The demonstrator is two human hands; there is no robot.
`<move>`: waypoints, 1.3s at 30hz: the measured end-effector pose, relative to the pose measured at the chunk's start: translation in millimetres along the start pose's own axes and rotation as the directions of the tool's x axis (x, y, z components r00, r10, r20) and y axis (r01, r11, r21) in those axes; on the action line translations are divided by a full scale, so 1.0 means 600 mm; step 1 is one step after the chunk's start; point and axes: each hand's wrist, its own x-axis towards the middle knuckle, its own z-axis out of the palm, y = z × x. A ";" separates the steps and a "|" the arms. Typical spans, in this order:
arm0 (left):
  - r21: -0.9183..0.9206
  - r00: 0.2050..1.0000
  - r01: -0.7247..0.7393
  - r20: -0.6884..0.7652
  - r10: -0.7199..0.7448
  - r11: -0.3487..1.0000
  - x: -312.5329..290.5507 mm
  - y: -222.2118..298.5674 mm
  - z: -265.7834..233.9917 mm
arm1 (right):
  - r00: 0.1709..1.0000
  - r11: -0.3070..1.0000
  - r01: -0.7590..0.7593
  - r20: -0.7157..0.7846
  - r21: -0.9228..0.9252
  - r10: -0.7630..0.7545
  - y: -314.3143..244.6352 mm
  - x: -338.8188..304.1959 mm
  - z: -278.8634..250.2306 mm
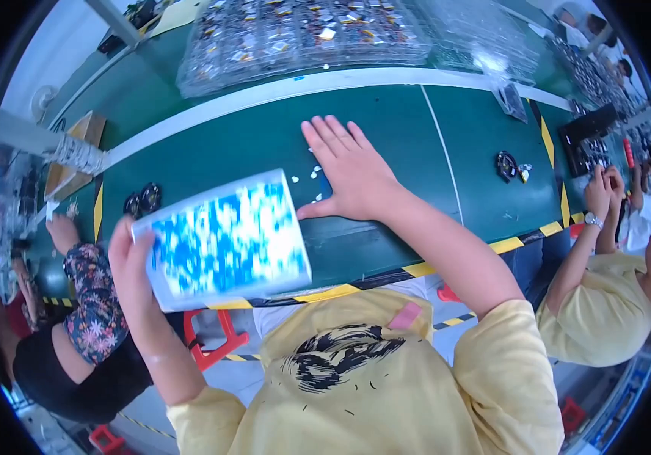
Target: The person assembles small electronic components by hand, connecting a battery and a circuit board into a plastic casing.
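Observation:
My left hand [130, 258] grips the left edge of a pale rectangular block or shallow box [227, 235], tilted above the table's near edge. Its upper face is mottled blue and bright white; blur and glare hide whether it is printed or filled with small pieces. My right hand [354, 176] lies palm down on the green table mat [386, 114], fingers stretched forward and thumb out to the left. Several small white scraps [295, 180] are scattered beside that thumb and palm. The right hand holds nothing that I can see.
Clear plastic trays of small parts [302, 38] stand along the far side. Dark round items [143, 200] lie at left, another [506, 165] at right. Yellow-black tape [329, 293] marks the near edge. Co-workers sit on both sides; a person's hand [61, 231] is at left.

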 end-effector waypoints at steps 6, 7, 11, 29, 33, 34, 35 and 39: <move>-0.340 0.956 0.133 -0.204 -0.211 0.931 -0.229 -0.064 -0.043 | 0.906 0.920 0.393 0.175 -0.010 -0.385 -0.037 0.018 0.007; -0.365 0.955 0.153 -0.185 -0.232 0.918 -0.253 -0.077 -0.049 | 0.888 0.901 0.434 0.178 -0.020 -0.424 -0.038 0.017 0.010; -0.343 0.926 0.278 -0.154 -0.345 0.897 -0.300 -0.081 -0.045 | 0.868 0.887 0.461 0.202 0.010 -0.453 -0.054 -0.014 0.008; -0.302 0.659 0.733 0.538 -0.526 0.610 -0.238 -0.194 0.232 | 0.997 1.000 -0.024 0.070 0.004 0.024 0.026 -0.178 -0.076; -0.325 0.694 0.705 0.500 -0.518 0.631 -0.222 -0.207 0.265 | 0.996 0.929 -0.090 0.011 0.360 0.092 0.024 -0.180 -0.100; -0.324 0.698 0.699 0.505 -0.508 0.638 -0.220 -0.208 0.271 | 1.000 0.962 0.012 -0.007 0.274 -0.011 0.021 -0.176 -0.099; -0.323 0.703 0.691 0.507 -0.498 0.646 -0.218 -0.208 0.278 | 0.991 0.976 0.126 -0.069 0.180 -0.115 0.008 -0.165 -0.094; -0.175 0.618 0.746 0.539 -0.572 0.642 -0.217 -0.210 0.285 | 0.954 0.955 0.297 0.041 0.020 -0.298 -0.052 -0.118 -0.059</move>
